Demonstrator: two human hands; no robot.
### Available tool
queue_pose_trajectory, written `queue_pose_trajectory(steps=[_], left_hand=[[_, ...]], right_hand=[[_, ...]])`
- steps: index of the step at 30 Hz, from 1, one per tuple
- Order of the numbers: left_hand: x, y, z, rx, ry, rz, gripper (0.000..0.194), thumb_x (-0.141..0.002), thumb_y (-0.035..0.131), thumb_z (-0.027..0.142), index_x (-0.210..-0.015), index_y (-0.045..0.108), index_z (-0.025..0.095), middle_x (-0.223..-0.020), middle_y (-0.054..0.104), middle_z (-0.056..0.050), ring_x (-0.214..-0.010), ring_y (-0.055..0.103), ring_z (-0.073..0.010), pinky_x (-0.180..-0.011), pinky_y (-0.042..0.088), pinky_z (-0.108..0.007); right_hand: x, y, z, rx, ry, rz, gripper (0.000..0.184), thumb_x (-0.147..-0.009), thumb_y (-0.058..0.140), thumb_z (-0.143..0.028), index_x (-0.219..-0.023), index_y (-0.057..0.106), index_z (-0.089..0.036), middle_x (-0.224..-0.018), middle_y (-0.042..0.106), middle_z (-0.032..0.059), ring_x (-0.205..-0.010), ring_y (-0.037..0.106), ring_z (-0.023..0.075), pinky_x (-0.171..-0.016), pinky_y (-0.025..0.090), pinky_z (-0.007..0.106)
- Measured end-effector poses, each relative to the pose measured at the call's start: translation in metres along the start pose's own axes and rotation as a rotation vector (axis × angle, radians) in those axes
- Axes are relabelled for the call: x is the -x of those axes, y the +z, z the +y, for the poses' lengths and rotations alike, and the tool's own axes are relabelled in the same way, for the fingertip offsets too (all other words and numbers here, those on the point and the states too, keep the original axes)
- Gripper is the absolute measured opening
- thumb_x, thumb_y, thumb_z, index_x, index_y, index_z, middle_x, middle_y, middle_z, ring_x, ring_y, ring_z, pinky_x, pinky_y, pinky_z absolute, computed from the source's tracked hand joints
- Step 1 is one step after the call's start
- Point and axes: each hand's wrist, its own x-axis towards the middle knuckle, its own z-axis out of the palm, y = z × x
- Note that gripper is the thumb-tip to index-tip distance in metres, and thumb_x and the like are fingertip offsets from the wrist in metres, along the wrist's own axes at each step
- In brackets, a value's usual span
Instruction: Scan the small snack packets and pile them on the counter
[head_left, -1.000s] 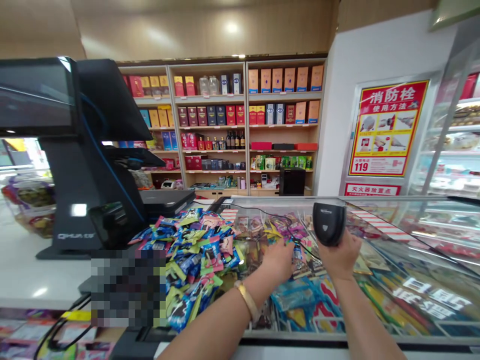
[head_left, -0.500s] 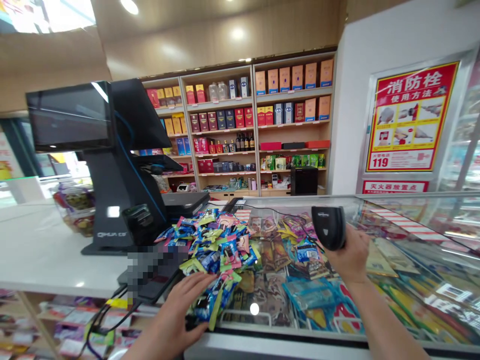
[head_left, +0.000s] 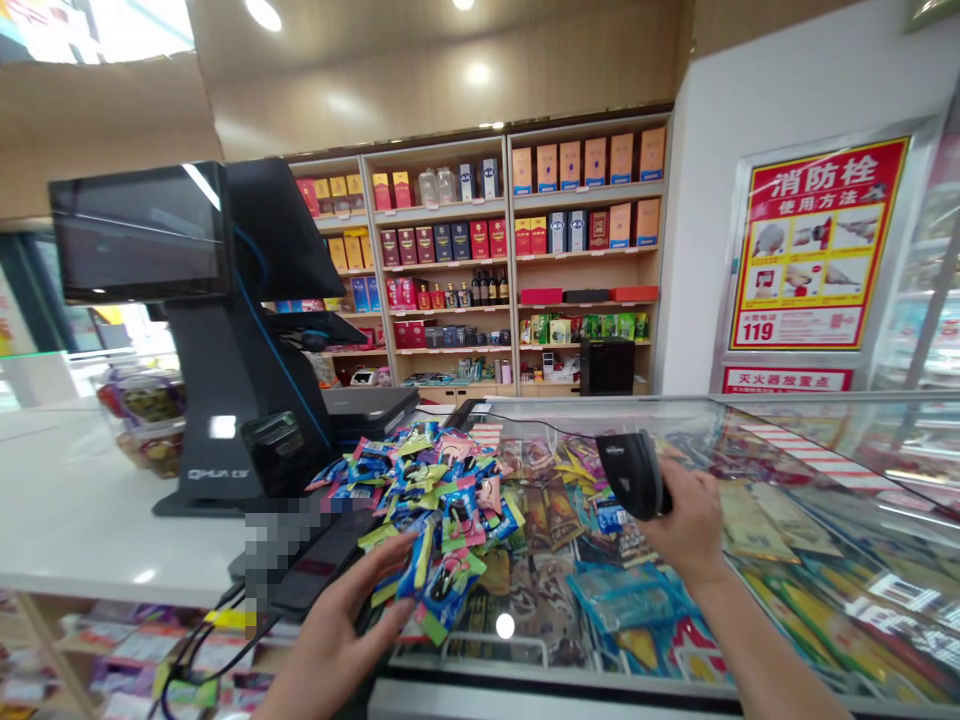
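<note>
My right hand (head_left: 690,520) is wrapped round the handle of a black barcode scanner (head_left: 626,475), held above the glass freezer top with its head tilted toward the left. My left hand (head_left: 352,610) is at the near edge of a heap of small candy packets (head_left: 420,465), coloured blue, pink and green. Between its thumb and fingers is a blue and yellow-green candy packet (head_left: 417,568). Another blue and green packet (head_left: 450,590) lies just beside the fingertips. The heap rests on the glass freezer (head_left: 510,655), with bagged frozen goods showing through the glass.
To the left a black checkout terminal (head_left: 225,400) stands on a white counter (head_left: 60,500), with a clear tub of snacks (head_left: 154,400) behind it. A dark device (head_left: 330,560) with cables lies near my left hand. Shelves of boxed goods (head_left: 442,240) line the back wall.
My right hand has brought the scanner left and slightly lower, tilting it. My left hand has shifted a little left, with a packet now pinched in its fingers; the nearest packets have moved.
</note>
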Motion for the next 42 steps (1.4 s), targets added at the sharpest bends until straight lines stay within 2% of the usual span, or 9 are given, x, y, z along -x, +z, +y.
queue_pose_trajectory(steps=[3,6,9,12,17,20,25,36,42], left_hand=[[-0.030,0.024,0.026,0.500,-0.198,-0.001,0.045,-0.079,0.067,0.042,-0.118,0.064,0.021,-0.112,0.072,-0.009,-0.103,0.068,-0.0278,-0.088,0.058,-0.044],[-0.072,0.057,0.045,0.888,-0.394,-0.038,0.027,-0.082,0.065,0.034,-0.102,0.064,0.016,-0.097,0.073,-0.008,-0.083,0.072,-0.0232,-0.073,0.062,-0.041],[-0.109,0.091,0.052,1.072,-0.498,-0.013,0.013,-0.088,0.057,0.025,-0.094,0.062,0.015,-0.086,0.072,-0.006,-0.071,0.070,-0.0171,-0.066,0.061,-0.032],[-0.126,0.118,0.048,1.128,-0.485,-0.021,0.008,-0.085,0.059,0.022,-0.090,0.062,0.017,-0.088,0.072,-0.004,-0.076,0.070,-0.0155,-0.073,0.061,-0.031],[-0.119,0.141,0.027,0.813,-0.160,-0.086,0.032,-0.074,0.071,0.030,-0.102,0.067,0.017,-0.107,0.071,-0.006,-0.104,0.066,-0.0240,-0.098,0.051,-0.042],[-0.115,0.143,0.016,0.517,0.015,-0.069,0.041,-0.080,0.062,0.036,-0.116,0.065,0.017,-0.121,0.066,-0.010,-0.116,0.059,-0.0286,-0.100,0.048,-0.046],[-0.113,0.145,0.005,0.228,0.241,0.025,0.044,-0.086,0.052,0.023,-0.130,0.057,0.020,-0.132,0.059,-0.011,-0.129,0.049,-0.0266,-0.111,0.037,-0.046],[-0.111,0.147,0.002,0.053,0.275,0.037,0.048,-0.086,0.049,0.017,-0.134,0.053,0.020,-0.126,0.060,-0.012,-0.121,0.054,-0.0252,-0.108,0.038,-0.046],[-0.110,0.148,-0.001,0.015,0.289,0.010,0.050,-0.088,0.046,0.018,-0.138,0.048,0.020,-0.131,0.056,-0.013,-0.126,0.050,-0.0251,-0.109,0.038,-0.045]], right_hand=[[-0.002,-0.002,-0.005,-0.009,0.001,-0.015,0.028,-0.073,0.053,-0.023,-0.101,0.054,-0.020,-0.085,0.068,0.0062,-0.081,0.062,0.0234,-0.075,0.037,0.035],[-0.002,-0.003,-0.010,0.014,0.007,-0.054,0.034,-0.073,0.051,-0.020,-0.107,0.054,-0.020,-0.086,0.068,0.0055,-0.081,0.062,0.0231,-0.078,0.035,0.037],[-0.002,-0.002,-0.011,0.031,0.029,-0.087,0.040,-0.073,0.050,-0.019,-0.114,0.053,-0.020,-0.088,0.069,0.0052,-0.082,0.062,0.0233,-0.081,0.034,0.039],[-0.002,-0.002,-0.010,-0.019,0.032,-0.099,0.044,-0.074,0.050,-0.024,-0.118,0.051,-0.019,-0.093,0.069,0.0070,-0.079,0.062,0.0236,-0.080,0.035,0.039],[-0.005,-0.009,-0.016,-0.209,-0.035,-0.236,0.044,-0.072,0.052,-0.025,-0.115,0.051,-0.017,-0.101,0.069,0.0096,-0.079,0.060,0.0223,-0.077,0.036,0.036],[-0.009,-0.013,-0.026,-0.323,-0.089,-0.372,0.034,-0.073,0.052,-0.023,-0.107,0.056,-0.019,-0.093,0.068,0.0066,-0.079,0.060,0.0210,-0.075,0.032,0.034],[-0.013,-0.016,-0.041,-0.399,-0.128,-0.468,0.033,-0.075,0.056,-0.024,-0.108,0.059,-0.020,-0.085,0.067,0.0031,-0.073,0.057,0.0179,-0.071,0.027,0.033],[-0.011,-0.014,-0.046,-0.411,-0.088,-0.562,0.026,-0.071,0.058,-0.026,-0.096,0.061,-0.020,-0.084,0.067,0.0028,-0.073,0.057,0.0183,-0.072,0.025,0.034],[-0.011,-0.014,-0.041,-0.378,-0.095,-0.511,0.026,-0.074,0.054,-0.027,-0.098,0.060,-0.019,-0.084,0.067,0.0036,-0.074,0.057,0.0183,-0.073,0.027,0.033]])
